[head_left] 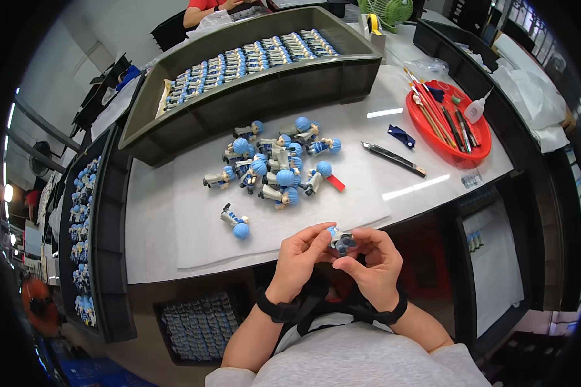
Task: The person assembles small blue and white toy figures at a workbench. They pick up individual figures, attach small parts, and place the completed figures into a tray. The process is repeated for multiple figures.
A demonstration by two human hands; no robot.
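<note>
Just past the table's near edge, a small blue-haired figurine (339, 241) is held between both my hands. My left hand (303, 258) pinches its blue head side, while the fingers of my right hand (376, 261) close around its dark feet. One more figurine (235, 222) lies alone on the white sheet, left of my hands. Beyond it is a loose pile of similar figurines (281, 161) with blue hair and pale capes. A small red strip (335, 183) sits beside the pile's right side.
A large grey-green bin (252, 97) at the back holds rows of figurines. To the right are a utility knife (394, 158) and a red basin (485, 147) with brushes and a small bottle (476, 109). A black crate (113, 258) of figurines stands left. Another person's hand (231, 4) shows behind the bin.
</note>
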